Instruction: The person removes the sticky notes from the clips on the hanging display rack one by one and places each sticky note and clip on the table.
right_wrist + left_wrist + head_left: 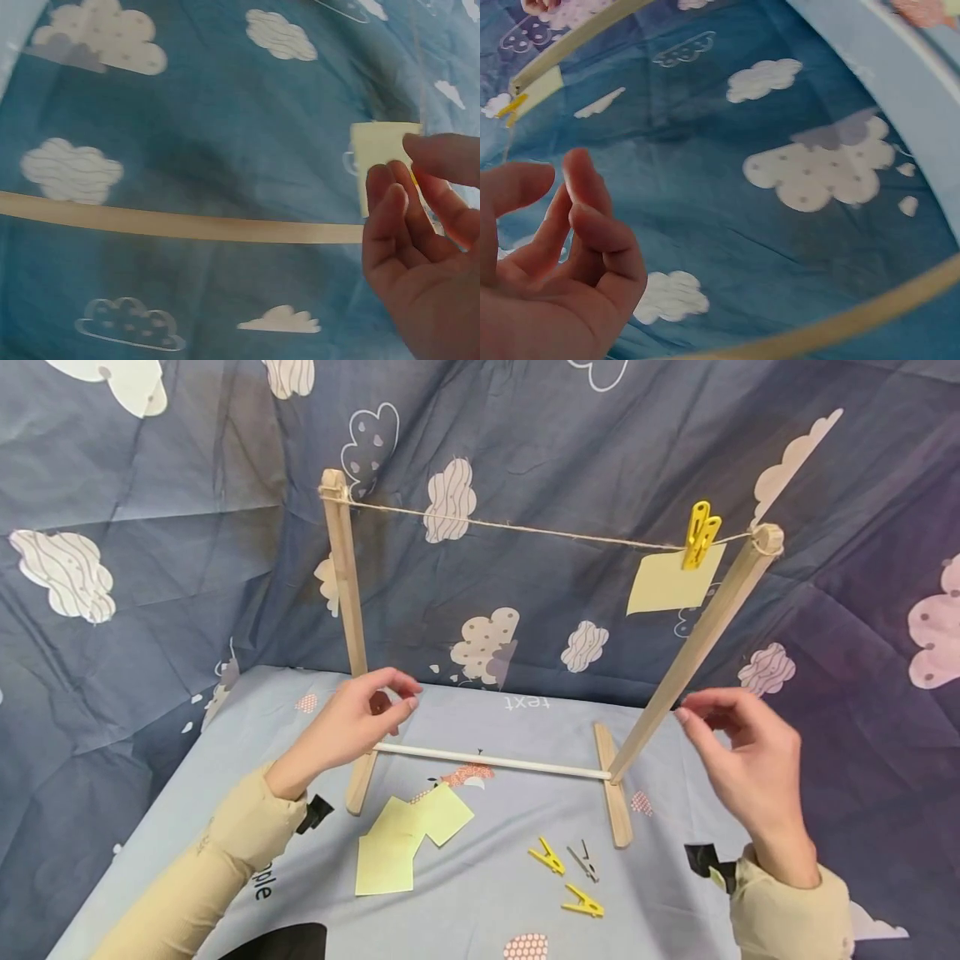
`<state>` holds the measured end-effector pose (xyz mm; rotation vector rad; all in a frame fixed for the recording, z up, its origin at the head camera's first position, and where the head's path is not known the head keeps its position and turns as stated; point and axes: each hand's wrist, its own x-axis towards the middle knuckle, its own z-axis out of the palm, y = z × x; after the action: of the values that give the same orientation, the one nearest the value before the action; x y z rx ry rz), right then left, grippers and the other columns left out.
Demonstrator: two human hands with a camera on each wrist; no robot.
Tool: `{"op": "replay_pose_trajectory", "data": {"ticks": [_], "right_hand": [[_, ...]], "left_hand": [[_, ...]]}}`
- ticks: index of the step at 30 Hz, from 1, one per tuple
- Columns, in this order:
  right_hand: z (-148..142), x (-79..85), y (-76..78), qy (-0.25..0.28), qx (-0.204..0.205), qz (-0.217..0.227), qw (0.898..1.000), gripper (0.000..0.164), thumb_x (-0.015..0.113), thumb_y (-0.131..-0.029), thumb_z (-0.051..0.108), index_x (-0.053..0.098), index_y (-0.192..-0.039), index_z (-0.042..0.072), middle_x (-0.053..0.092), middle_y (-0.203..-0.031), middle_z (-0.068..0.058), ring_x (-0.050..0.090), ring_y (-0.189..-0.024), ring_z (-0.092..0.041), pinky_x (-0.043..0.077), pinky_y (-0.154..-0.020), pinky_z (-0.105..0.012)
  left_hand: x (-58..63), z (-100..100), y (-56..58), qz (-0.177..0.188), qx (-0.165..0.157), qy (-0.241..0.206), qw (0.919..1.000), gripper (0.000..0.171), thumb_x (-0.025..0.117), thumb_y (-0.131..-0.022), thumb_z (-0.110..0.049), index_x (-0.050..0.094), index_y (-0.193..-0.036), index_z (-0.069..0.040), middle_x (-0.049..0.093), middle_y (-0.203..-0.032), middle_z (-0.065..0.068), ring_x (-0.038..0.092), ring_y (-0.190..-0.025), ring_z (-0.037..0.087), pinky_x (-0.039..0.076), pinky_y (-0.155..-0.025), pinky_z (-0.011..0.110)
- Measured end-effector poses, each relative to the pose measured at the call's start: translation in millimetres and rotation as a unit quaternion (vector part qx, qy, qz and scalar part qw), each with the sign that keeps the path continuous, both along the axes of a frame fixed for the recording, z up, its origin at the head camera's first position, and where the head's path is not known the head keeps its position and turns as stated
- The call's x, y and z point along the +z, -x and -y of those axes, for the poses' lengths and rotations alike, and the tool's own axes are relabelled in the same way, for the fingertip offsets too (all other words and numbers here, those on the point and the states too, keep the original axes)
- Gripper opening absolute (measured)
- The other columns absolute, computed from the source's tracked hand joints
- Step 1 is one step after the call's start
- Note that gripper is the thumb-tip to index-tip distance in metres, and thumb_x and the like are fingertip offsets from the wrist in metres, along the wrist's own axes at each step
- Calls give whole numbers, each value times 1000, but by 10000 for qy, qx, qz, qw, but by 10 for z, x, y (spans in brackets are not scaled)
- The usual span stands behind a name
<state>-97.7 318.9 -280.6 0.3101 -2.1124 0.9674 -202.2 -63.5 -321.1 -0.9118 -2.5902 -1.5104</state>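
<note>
My left hand (356, 714) is in the air beside the left post of a wooden frame, its fingers loosely curved and nothing in them. On the far side, my right hand (753, 760) hovers just right of the right post (693, 656), also loosely curved and holding nothing. Between the post tops runs a twine line (517, 527). A yellow clothespin (701, 537) clips a pale yellow paper note (671, 585) to the line near its right end. In the right wrist view, that note (379, 142) shows partly behind the fingers.
Several overlapping yellow notes (386, 864) lie on the cloth-covered table at front left. Two yellow clothespins (549, 858) and a grey clothespin (583, 862) lie at front right. A white rod (495, 762) joins the frame's wooden feet (619, 814). Dark cloud-print fabric (540, 468) hangs behind.
</note>
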Motion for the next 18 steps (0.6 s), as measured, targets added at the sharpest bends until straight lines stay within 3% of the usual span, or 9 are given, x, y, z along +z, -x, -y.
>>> {"op": "replay_pose_trajectory", "data": {"ticks": [6,13,16,18], "right_hand": [[153,460,25,617,325,-472,9964,28,62,-69,-18,56,-96,-18,62,-89,-9,63,-79,-10,48,-69,-13],[223,761,152,1102,515,-933,9882,29,62,-69,-16,56,-98,-17,60,-94,-18,63,-85,-19,50,-72,-18],[274,874,191,1110,441,-1045,9873,29,62,-70,-14,58,-98,-15,61,-95,-17,62,-86,-21,50,-73,-18],[323,955,206,1041,301,-1102,9880,28,62,-70,-12,59,-98,-13,62,-96,-16,61,-88,-22,50,-73,-18]], "left_hand": [[212,-249,4,-69,-119,-588,9982,15,56,-88,-29,59,-101,-23,60,-87,0,57,-56,14,42,-48,28],[363,-574,42,-39,-315,-1241,9918,15,57,-88,-24,60,-101,-18,60,-90,0,57,-55,17,41,-51,30],[415,-697,62,294,-421,-1587,9860,16,57,-87,-21,61,-101,-14,60,-91,2,58,-57,20,42,-55,30],[444,-785,77,727,-536,-1922,9772,17,57,-87,-19,61,-102,-11,61,-92,4,59,-58,22,44,-56,28]]}}
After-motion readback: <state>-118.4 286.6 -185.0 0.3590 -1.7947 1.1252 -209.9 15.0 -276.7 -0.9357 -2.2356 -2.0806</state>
